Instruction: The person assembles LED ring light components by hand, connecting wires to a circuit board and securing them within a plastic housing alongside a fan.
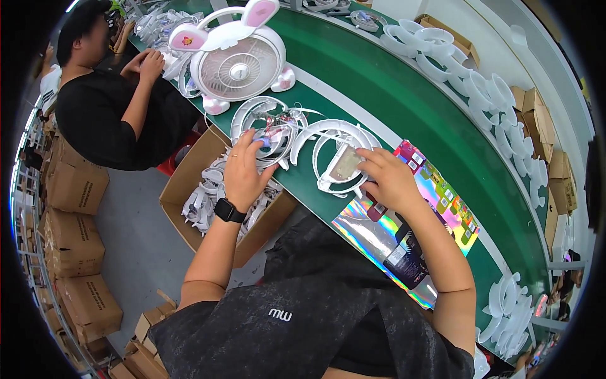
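Touches a white ring frame (324, 183) on the green counter (353, 69).
Rests right hand (391, 180), fingers curled, on its panel (344, 165); spreads left hand (246, 170) over wired frame (275, 120) at ten o'clock; cannot tell either grip. From there: rabbit-eared fan (237, 66) at eleven, carton (265, 227) at seven.

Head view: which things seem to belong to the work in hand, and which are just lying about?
In hand, apparently:
- wired white ring assembly, at the left hand
- ring assembly with pale rectangular block, at the right hand

Seemingly just nearby:
- rabbit-eared fan
- shiny packaging
- open carton
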Motion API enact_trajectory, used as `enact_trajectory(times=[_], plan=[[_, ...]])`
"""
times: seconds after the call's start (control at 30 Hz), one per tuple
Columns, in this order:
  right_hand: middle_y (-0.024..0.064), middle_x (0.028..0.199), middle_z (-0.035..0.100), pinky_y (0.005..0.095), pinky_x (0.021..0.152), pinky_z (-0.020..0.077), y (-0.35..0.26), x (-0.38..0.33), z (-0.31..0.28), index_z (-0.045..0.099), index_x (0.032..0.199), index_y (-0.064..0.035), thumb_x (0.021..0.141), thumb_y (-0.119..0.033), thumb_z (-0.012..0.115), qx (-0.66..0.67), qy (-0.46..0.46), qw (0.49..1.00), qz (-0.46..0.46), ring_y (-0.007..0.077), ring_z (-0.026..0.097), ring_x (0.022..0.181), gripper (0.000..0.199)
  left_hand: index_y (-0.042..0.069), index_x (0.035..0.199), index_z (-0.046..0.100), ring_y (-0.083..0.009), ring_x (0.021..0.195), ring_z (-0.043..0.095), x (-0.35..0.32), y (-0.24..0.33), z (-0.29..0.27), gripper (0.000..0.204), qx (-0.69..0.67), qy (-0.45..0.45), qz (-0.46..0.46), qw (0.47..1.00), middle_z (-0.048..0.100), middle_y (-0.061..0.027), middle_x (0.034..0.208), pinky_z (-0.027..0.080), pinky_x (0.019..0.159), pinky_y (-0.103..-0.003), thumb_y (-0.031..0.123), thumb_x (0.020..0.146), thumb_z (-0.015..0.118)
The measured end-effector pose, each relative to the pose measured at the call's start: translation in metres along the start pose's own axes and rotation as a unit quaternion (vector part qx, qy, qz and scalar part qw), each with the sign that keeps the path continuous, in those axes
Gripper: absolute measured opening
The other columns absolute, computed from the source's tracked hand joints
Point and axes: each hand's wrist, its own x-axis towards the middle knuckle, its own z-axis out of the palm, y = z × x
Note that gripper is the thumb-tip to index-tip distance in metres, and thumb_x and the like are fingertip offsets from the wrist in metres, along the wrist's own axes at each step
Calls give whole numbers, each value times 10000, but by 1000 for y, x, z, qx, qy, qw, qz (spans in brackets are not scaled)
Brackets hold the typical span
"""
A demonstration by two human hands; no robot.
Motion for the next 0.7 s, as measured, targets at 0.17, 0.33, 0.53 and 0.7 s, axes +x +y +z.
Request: enact_trajectory(times=[0.17, 0.33, 0.53, 0.7], plan=[[-1, 1383, 586, 415, 956, 525, -2, 0, 5, 663, 1087, -114, 727, -177, 798, 7, 22, 1000, -5, 299, 565, 1233, 390, 63, 991, 624, -382, 1227, 555, 6, -8, 4, 382, 8, 19, 42, 999, 556, -192, 1354, 459, 1000, -474, 174, 706, 852], [-4, 1353, 607, 405, 940, 537, -7, -4, 6, 652, 1049, -106, 693, -127, 802, 7, 72, 997, -21, 288, 579, 1213, 387, 74, 822, 651, -360, 1198, 565, 16, -4, -6, 237, 8, 2, 63, 998, 569, -178, 1320, 432, 1026, -497, 165, 705, 836], [16, 1361, 601, 416, 958, 529, -9, -56, -28, 660, 1072, -104, 711, -151, 778, 13, 89, 996, -7, 315, 586, 1212, 383, 81, 768, 656, -342, 1181, 556, 48, 65, -58, 220, -7, -22, 118, 993, 577, -159, 1270, 301, 1104, -581, 181, 686, 834], [37, 1369, 602, 421, 983, 527, -4, -156, -89, 650, 1050, -90, 667, -75, 794, -35, 63, 990, 125, 345, 596, 1221, 409, 64, 755, 642, -362, 1114, 571, 48, 143, -43, 253, -163, -78, 222, 958, 588, -173, 1197, 416, 972, -536, 148, 616, 836]])
